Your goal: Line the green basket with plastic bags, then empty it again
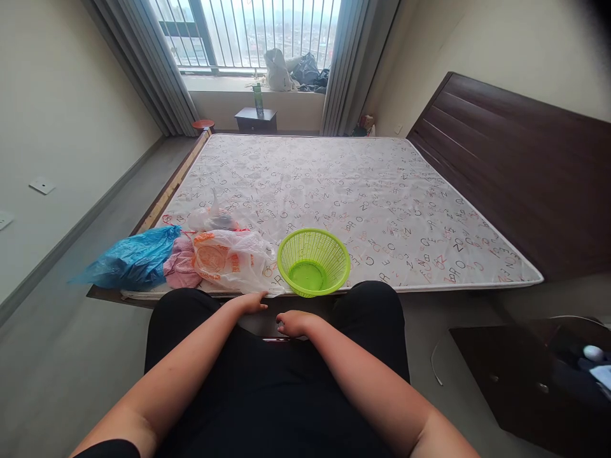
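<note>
My left hand (252, 304) is at the near edge of the mattress, fingers stretched out and thumb apart, by the lower edge of a white plastic bag (233, 261) with orange print. I cannot tell whether it touches the bag. Just right of it, my right hand (293, 323) is closed over my lap, its fingers curled; a small greyish spot shows at the fingertips, too small to name. A green plastic basket (308, 280) with slatted sides stands upright on the mattress, beyond my right hand, and looks empty.
The patterned mattress (315, 178) stretches ahead to a window. Left of the printed bag lie a pink cloth (182, 264) and a blue plastic bag (136, 261); another clear bag (214, 218) lies behind. A dark headboard (515, 165) and a dark low cabinet (515, 375) are on the right.
</note>
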Available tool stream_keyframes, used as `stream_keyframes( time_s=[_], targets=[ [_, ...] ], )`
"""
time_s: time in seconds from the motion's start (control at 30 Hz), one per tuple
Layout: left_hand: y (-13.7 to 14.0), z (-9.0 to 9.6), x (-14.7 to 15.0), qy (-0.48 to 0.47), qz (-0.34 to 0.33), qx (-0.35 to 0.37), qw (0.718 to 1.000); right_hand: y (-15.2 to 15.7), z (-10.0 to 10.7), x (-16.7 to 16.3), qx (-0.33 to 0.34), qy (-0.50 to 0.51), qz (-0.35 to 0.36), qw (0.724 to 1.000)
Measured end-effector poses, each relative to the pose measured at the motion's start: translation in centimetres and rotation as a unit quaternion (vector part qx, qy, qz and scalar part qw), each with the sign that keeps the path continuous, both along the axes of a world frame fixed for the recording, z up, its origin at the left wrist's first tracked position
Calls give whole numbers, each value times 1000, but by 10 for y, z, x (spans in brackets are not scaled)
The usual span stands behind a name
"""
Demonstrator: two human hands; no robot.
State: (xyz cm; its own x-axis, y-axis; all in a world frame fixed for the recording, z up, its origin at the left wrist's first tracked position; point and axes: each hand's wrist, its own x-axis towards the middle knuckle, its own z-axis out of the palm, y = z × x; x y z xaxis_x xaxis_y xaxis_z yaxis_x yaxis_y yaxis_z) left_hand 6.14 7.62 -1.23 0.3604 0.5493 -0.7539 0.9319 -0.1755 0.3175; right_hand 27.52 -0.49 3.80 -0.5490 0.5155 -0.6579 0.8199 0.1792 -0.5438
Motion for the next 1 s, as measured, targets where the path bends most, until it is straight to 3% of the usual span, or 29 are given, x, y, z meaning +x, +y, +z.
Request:
stream_keyframes(
  time_s=[0.47,0.77,0.9,1.0],
  targets=[
    [0,-3,-1,-13,17,8,1000,0,0,0,8,0,5,1000],
    [-1,0,6,-67,73,79,992,0,-2,-1,10,2,-2,1000],
    [8,23,6,-81,123,144,979,-1,-4,0,11,5,-7,1000],
    [21,63,-13,-106,194,250,943,-1,-2,-1,29,22,-18,999]
  ],
)
